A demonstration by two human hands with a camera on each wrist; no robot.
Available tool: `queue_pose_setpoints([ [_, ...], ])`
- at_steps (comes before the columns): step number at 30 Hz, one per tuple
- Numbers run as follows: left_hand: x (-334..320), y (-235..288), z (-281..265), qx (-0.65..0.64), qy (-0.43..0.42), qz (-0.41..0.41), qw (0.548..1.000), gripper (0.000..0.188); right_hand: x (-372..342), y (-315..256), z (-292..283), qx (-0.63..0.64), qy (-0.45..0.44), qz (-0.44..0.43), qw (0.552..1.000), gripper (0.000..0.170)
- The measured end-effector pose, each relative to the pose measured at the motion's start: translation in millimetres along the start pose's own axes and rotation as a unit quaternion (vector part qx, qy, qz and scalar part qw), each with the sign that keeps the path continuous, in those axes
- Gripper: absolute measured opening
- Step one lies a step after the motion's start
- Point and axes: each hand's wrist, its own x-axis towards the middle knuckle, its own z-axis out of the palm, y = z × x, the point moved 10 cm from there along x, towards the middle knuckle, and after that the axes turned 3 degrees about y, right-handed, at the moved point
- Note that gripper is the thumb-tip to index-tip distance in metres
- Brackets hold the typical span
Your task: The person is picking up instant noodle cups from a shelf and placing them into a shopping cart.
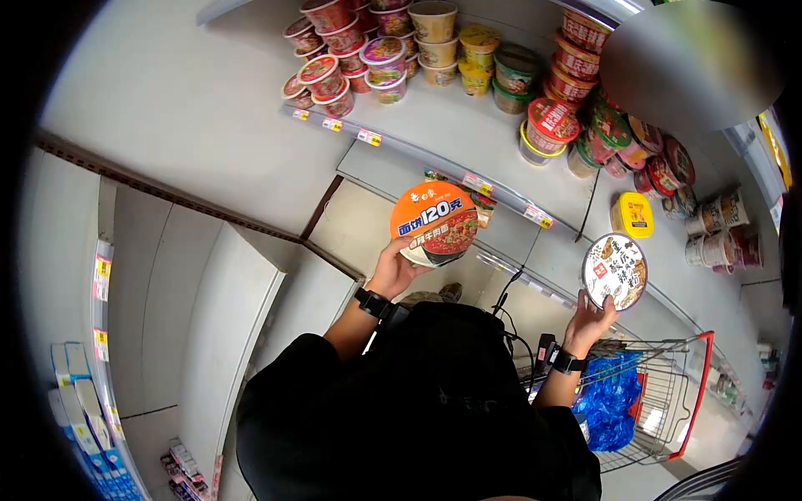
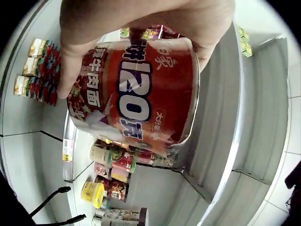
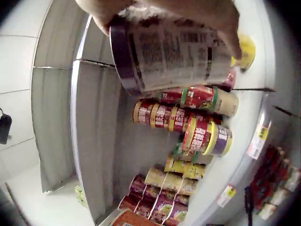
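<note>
My left hand point(image 1: 394, 269) grips an orange instant noodle cup point(image 1: 433, 221) by its lower left edge, its lid facing up at the head camera. From the left wrist view, thumb and fingers wrap around the cup's side point(image 2: 141, 99), which is printed with a large "120". On the right, my right hand point(image 1: 591, 324) holds a white-lidded instant noodle cup point(image 1: 614, 269) with dark lettering, one finger over the lid's lower edge. The right wrist view shows this cup's printed wall point(image 3: 174, 56) and purple rim, gripped from above. Both cups are held in front of the shelf.
Stacked noodle cups point(image 1: 384, 63) line the shelf point(image 1: 468, 134) ahead, with a yellow square tub point(image 1: 632, 215) near its front edge. A shopping cart point(image 1: 668, 401) holding a blue plastic bag point(image 1: 608, 401) stands at right. Grey shelving point(image 1: 225, 309) is at left.
</note>
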Motion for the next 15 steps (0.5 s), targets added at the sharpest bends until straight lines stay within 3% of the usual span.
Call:
queue_pose_setpoints([
  [7, -8.4, 9.6, 3.6, -0.011, -0.016, 0.022, 1.000, 0.055, -19.6, 10.9, 46.4, -0.023, -0.059, 0.047, 0.997, 0.058],
  [15, 0.5, 7.8, 3.1, -0.004, -0.030, 0.027, 0.999, 0.050, -20.4, 15.7, 37.0, -0.023, -0.048, 0.063, 0.997, 0.055],
])
